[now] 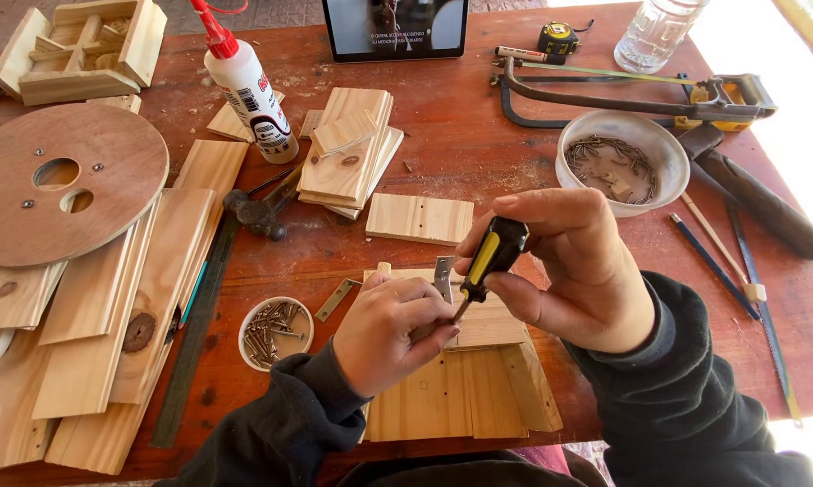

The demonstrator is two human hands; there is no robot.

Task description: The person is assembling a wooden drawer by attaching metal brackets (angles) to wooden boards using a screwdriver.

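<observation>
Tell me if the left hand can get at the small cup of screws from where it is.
Probably yes. The left hand rests on the wooden piece, steadying the work under the screwdriver, and the cup of screws sits just beside its wrist with bare table between. It would have to let go first.

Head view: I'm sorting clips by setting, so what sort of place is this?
Likely a hobby woodworking bench: a reddish wooden table strewn with pale cut wood boards, a metal-framed hacksaw and a white glue bottle.
</observation>
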